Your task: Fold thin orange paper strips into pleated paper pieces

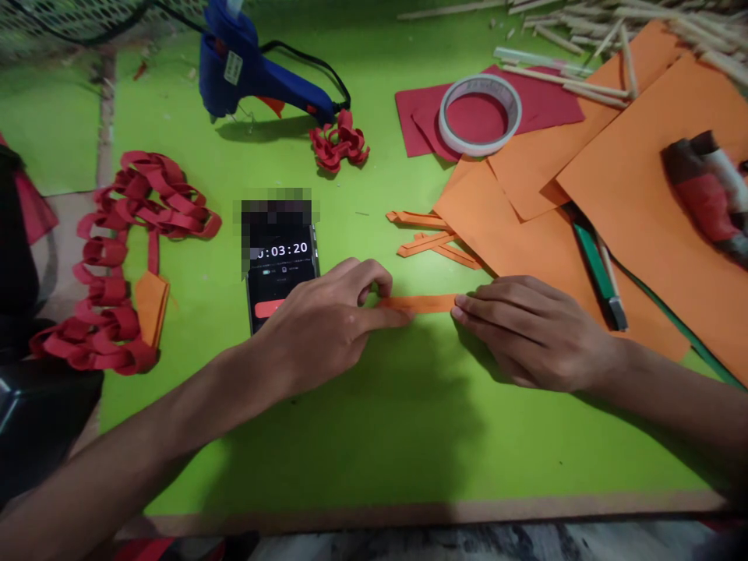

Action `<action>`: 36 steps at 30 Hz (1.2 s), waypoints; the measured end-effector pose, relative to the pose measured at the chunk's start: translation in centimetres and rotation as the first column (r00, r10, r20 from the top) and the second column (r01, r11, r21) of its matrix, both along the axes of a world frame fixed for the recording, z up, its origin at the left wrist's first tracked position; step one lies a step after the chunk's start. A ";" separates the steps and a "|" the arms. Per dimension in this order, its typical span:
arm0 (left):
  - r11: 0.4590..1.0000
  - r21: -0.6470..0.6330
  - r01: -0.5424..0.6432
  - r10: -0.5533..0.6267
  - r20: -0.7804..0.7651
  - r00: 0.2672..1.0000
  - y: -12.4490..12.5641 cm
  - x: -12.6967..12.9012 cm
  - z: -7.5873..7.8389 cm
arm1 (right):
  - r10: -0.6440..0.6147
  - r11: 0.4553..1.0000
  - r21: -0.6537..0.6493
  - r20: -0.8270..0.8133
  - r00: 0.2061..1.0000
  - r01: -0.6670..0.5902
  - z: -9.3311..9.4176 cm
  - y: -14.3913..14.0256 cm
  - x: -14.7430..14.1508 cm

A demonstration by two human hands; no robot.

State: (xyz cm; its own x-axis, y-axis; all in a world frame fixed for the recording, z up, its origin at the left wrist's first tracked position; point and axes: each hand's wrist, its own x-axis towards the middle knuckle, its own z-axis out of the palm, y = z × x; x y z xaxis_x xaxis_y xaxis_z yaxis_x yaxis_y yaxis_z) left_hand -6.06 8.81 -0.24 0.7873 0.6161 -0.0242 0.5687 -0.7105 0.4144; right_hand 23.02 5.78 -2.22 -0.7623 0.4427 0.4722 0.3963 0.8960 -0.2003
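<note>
The orange strip (421,303) lies flat on the green counter (362,421), between both hands. The left hand (327,319) pinches its left end between thumb and forefinger. The right hand (526,327) presses its right end down, fingers held together and flat. A phone (280,269) lies just behind the left hand. More strips (429,238) lie beyond, beside orange sheets (631,210). A tape roll (480,113), glue gun (251,70) and red chain (125,249) lie farther out.

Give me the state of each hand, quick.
Left hand: fingers pinched on one end of the orange paper strip.
Right hand: flat, fingertips pressing the strip's other end on the table.
</note>
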 end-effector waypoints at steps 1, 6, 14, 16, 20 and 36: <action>1.000 0.018 0.002 -0.002 -0.002 1.000 0.0 0.0 0.0 | 0.001 1.000 -0.001 -0.001 1.000 -0.001 0.0 0.0 0.0; 0.993 0.113 0.014 -0.016 0.014 1.000 -0.3 0.2 0.1 | -0.006 1.000 0.009 0.000 1.000 0.006 -0.1 0.0 0.1; 0.979 0.202 -0.018 0.008 0.049 0.999 -0.5 0.0 0.2 | -0.016 1.000 0.005 -0.002 1.000 0.016 -0.2 -0.1 0.0; 0.978 0.205 -0.044 0.038 0.034 0.999 -0.6 -0.1 0.2 | -0.010 1.000 0.010 -0.006 1.000 0.010 -0.2 0.0 0.1; 0.915 0.401 0.044 -0.058 0.023 0.998 -0.5 -0.5 0.0 | -0.005 1.000 -0.002 -0.009 1.000 0.004 -0.2 0.0 0.1; 0.968 0.248 -0.043 0.005 0.152 0.988 -1.6 0.2 -0.8 | -0.024 0.999 0.023 -0.004 1.000 0.024 -0.4 -0.2 0.2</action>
State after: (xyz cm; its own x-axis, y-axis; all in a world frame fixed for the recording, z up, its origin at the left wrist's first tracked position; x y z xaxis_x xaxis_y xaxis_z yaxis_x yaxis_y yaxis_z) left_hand -5.82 7.22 -1.09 0.7553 0.6063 0.2490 0.5323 -0.7890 0.3068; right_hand 23.23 5.63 -2.60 -0.7500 0.4496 0.4851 0.4166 0.8908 -0.1815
